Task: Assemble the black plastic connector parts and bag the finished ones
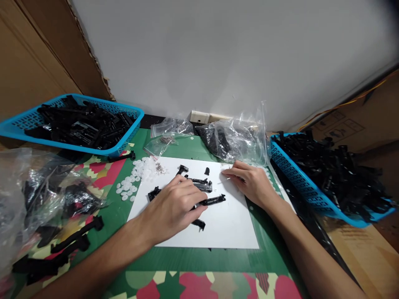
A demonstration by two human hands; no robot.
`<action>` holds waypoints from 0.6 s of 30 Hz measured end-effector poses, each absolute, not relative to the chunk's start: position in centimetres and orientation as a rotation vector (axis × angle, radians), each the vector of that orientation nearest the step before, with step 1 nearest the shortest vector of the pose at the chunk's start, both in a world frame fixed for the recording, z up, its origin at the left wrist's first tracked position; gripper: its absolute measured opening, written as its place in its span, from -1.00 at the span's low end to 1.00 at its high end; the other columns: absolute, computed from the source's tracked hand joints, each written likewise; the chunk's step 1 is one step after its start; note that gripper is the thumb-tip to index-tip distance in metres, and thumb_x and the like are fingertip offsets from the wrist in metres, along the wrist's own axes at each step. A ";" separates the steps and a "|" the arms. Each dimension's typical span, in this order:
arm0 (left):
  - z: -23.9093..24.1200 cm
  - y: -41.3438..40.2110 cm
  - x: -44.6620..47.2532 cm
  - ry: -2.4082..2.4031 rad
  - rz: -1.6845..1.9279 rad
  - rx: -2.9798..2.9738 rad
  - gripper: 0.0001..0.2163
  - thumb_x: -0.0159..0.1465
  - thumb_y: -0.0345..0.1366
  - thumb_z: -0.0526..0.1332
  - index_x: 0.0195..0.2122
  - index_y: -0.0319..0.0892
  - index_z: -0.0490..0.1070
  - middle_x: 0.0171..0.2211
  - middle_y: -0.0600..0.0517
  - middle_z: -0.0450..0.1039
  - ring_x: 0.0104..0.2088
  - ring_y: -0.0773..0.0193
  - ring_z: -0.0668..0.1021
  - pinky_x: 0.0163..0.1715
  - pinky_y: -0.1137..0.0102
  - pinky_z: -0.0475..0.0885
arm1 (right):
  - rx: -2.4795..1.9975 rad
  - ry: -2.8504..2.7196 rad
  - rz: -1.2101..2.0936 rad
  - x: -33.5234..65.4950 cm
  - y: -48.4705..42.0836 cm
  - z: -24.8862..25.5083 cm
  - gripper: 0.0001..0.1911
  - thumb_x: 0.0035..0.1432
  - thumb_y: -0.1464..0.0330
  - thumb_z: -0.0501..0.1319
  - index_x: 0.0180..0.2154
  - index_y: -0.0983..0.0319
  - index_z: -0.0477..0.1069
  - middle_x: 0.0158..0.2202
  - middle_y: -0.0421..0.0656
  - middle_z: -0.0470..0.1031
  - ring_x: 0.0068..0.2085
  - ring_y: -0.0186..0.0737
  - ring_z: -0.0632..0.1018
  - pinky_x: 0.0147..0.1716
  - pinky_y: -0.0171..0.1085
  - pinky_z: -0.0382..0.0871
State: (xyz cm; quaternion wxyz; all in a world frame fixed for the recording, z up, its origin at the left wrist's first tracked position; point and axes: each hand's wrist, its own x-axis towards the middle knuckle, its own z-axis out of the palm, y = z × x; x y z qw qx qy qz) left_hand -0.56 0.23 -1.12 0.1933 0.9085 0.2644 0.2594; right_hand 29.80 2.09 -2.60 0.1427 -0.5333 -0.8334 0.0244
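From the head view, the left hand (173, 207) is lying flat, fingers spread loosely over a slim black plastic latch piece (213, 200) on the white paper sheet (230, 226), pinning rather than gripping it. The right hand (251, 182) is pinching a thin wire pin (225, 180) between closed fingers. Steadying the piece firmly on the tabletop (193, 261) seems wise; round white plastic washers (129, 185) are lying near
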 end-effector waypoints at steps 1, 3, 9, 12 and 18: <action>-1.1 0.2 -0.6 0.742 0.727 2.547 -0.91 0.44 -0.37 0.29 -0.06 -0.18 0.55 -0.23 0.01 0.64 -0.17 0.15 0.62 -0.04 0.19 0.30 | -1.537 -2.400 0.072 29.6 2.2 -2.6 -0.68 0.50 0.33 0.09 -0.06 0.12 0.64 -0.18 -0.10 0.59 -0.28 -0.20 0.59 -0.31 -0.28 0.35; -1.1 0.3 -0.5 0.740 0.739 2.542 -0.91 0.45 -0.37 0.29 -0.05 -0.18 0.54 -0.21 0.01 0.65 -0.15 0.15 0.62 -0.03 0.19 0.30 | -1.530 -2.410 0.079 29.2 2.4 -2.5 -0.69 0.51 0.33 0.07 -0.06 0.15 0.61 -0.15 -0.10 0.58 -0.27 -0.20 0.58 -0.31 -0.28 0.34; -1.1 0.3 -0.5 0.736 0.747 2.540 -0.90 0.44 -0.38 0.30 -0.05 -0.19 0.54 -0.21 0.02 0.65 -0.17 0.16 0.63 -0.02 0.18 0.31 | -1.546 -2.398 0.163 28.5 2.6 -2.2 -0.78 0.48 0.39 0.09 -0.06 0.17 0.52 -0.08 -0.09 0.55 -0.28 -0.22 0.55 -0.31 -0.28 0.32; -1.2 0.3 -0.5 0.743 0.734 2.544 -0.91 0.43 -0.37 0.31 -0.05 -0.18 0.54 -0.21 0.02 0.65 -0.15 0.16 0.63 -0.02 0.19 0.31 | -1.561 -2.281 0.288 28.9 2.7 -1.9 -0.83 0.46 0.38 0.13 -0.08 0.15 0.51 -0.11 -0.12 0.54 -0.28 -0.21 0.54 -0.28 -0.27 0.34; -1.2 0.3 -0.5 0.741 0.725 2.555 -0.92 0.44 -0.38 0.30 -0.07 -0.18 0.53 -0.22 0.04 0.64 -0.16 0.17 0.63 -0.03 0.20 0.31 | -1.537 -2.144 0.455 29.5 3.2 -1.8 -0.82 0.42 0.18 0.26 -0.09 0.10 0.58 -0.20 -0.14 0.50 -0.33 -0.20 0.49 -0.32 -0.25 0.35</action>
